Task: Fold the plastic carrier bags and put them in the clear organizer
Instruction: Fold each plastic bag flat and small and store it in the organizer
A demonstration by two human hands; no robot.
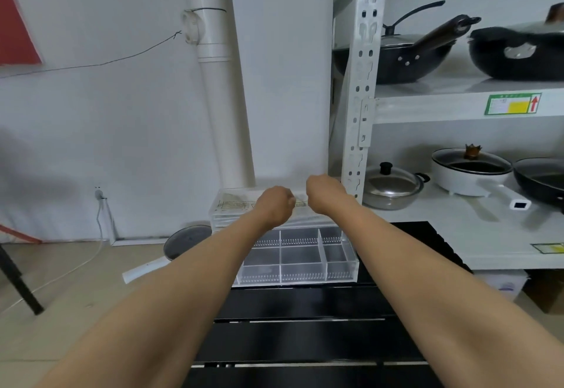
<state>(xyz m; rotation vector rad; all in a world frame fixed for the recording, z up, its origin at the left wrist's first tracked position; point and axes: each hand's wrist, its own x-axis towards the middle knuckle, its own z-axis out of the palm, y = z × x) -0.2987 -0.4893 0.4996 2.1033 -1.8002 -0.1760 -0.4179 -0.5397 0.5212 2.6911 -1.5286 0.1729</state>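
A stack of flat clear plastic bags [241, 207] is lying at the far end of the black slatted table [305, 342], just behind the clear organizer [305, 261], whose divided compartments are showing nothing inside. Both arms are reaching out over the organizer. The left hand [274, 204] and right hand [323, 193] are curling over the top bag, seemingly pinching it, though the fingertips are hiding from view. A white pipe [219, 97] is rising behind; a shelf rack [457, 106] with pans [393, 54] is standing right.
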